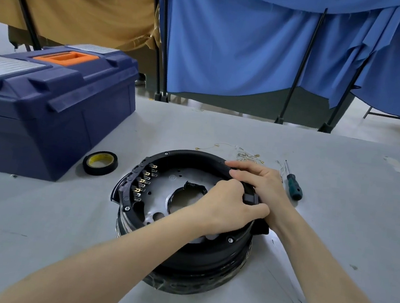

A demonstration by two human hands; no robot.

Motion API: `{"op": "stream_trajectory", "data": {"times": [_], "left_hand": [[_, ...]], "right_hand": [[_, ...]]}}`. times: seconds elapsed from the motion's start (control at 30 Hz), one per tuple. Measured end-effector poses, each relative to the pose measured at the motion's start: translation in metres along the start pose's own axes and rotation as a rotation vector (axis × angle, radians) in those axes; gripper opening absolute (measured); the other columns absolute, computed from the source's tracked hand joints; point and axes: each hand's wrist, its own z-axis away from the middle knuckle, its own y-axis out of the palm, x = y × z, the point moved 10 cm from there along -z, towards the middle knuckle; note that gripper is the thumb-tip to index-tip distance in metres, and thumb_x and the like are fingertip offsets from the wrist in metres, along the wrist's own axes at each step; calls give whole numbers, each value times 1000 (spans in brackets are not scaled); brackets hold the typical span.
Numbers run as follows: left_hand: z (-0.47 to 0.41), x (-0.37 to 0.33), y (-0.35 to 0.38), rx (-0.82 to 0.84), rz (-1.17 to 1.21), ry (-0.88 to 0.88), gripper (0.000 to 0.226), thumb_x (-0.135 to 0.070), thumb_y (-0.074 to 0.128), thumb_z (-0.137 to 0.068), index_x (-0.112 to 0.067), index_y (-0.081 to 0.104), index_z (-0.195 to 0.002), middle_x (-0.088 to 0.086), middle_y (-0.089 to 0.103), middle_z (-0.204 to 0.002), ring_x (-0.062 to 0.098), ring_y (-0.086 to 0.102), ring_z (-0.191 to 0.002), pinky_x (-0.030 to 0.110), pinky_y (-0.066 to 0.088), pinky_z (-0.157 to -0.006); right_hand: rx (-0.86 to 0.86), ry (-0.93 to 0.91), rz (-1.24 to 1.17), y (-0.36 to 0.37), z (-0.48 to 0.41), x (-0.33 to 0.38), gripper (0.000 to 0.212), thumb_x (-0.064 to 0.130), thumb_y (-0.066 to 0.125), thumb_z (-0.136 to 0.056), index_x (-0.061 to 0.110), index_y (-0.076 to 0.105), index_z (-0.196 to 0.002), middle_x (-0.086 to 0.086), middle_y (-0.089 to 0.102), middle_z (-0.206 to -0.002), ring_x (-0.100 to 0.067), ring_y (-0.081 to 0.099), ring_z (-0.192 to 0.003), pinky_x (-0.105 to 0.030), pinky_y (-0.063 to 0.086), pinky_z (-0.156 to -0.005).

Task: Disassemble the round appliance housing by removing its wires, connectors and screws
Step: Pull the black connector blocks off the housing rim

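two draped cloth curtains hang behind, one blue and one tan, both creased and soft on thin black poles. below them lies one flat grey table, matt and lightly scuffed. at its left stands one boxy navy plastic toolbox with an orange handle and two clear ribbed lid panels.

the round housing, a black plastic drum with a dull grey metal plate and a ragged central hole inside, sits mid-table, in front of the person. both bare hands meet at its right rim: the left hand is clenched over the rim, thumb against a small square black block; the right hand lies just behind it, fingers bent over the rim's edge, gripping it.

one glossy black tape roll with a yellow core lies between toolbox and housing. one screwdriver, green ribbed handle and slim steel shaft, lies right of the hands. thin pale loose wires with brass ends are scattered beyond the rim, too tangled to count. a curved row of brass terminals lines the inner left wall. three hex screws show on the rim.
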Motion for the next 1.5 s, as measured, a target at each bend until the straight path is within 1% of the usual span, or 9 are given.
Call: {"op": "stream_trajectory", "data": {"times": [0.17,0.33,0.6,0.7,0.87,1.1,1.27,1.37,1.5], "left_hand": [[2,-5,1,-2,-10,32,40,-23,62,-81,-22,37,-50,-14,40,-34,1,39,-36,13,26,-34],[-20,12,-93,-383,210,-98,32,-23,56,-86,-19,36,-61,-3,29,-46,14,24,-35,19,18,-34],[-2,2,-34,-132,-93,138,23,-30,66,-82,-11,57,-71,-8,48,-52,8,42,-48,26,35,-47],[-1,12,-37,-166,-201,100,31,-42,68,-80,-14,55,-77,-5,54,-62,19,54,-64,33,41,-57],[-3,16,-53,-270,-276,-1,38,-53,74,-74,-22,52,-78,-7,53,-69,22,55,-71,31,34,-57],[0,5,-67,-289,-318,-28,39,-51,80,-67,-30,50,-80,-9,58,-74,19,56,-73,31,34,-57],[11,12,-118,-493,-616,-56,41,-42,70,-82,-20,52,-111,1,59,-102,25,54,-101,33,37,-74],[13,40,-135,-436,-760,-169,51,-37,67,-87,-20,46,-131,4,48,-127,26,46,-119,35,34,-94],[18,72,-129,-323,-709,-290,50,-40,60,-91,-19,44,-134,5,52,-129,29,51,-118,36,39,-85]], "right_hand": [[2,3,6,1,1,-1,18,8,72,-78,19,79,-92,-7,70,-85,-18,64,-77,-26,56,-67],[10,-10,-2,3,6,-3,21,5,71,-78,19,79,-90,-7,76,-93,-23,70,-90,-34,56,-86],[29,-20,-11,2,3,-2,25,-2,61,-84,15,79,-90,-9,76,-90,-19,72,-82,-24,58,-68],[32,-41,-9,4,4,0,14,14,65,-89,15,79,-92,-9,76,-93,-20,72,-87,-24,57,-71],[46,-186,158,9,9,22,39,53,63,-77,18,80,-83,4,75,-99,-8,69,-96,-21,52,-81],[67,-252,266,13,8,42,25,37,73,-78,14,78,-89,3,74,-102,-10,67,-102,-23,52,-87],[-197,-135,74,-57,-6,49,21,13,67,-89,-6,69,-98,-12,68,-76,-15,65,-65,-21,50,-52],[-219,0,306,-75,-11,26,15,8,69,-87,-4,69,-97,-8,63,-71,-8,55,-49,-17,38,-40],[-286,81,637,-82,-22,2,26,14,77,-80,9,60,-99,-12,68,-80,-22,62,-64,-26,49,-53]]}}
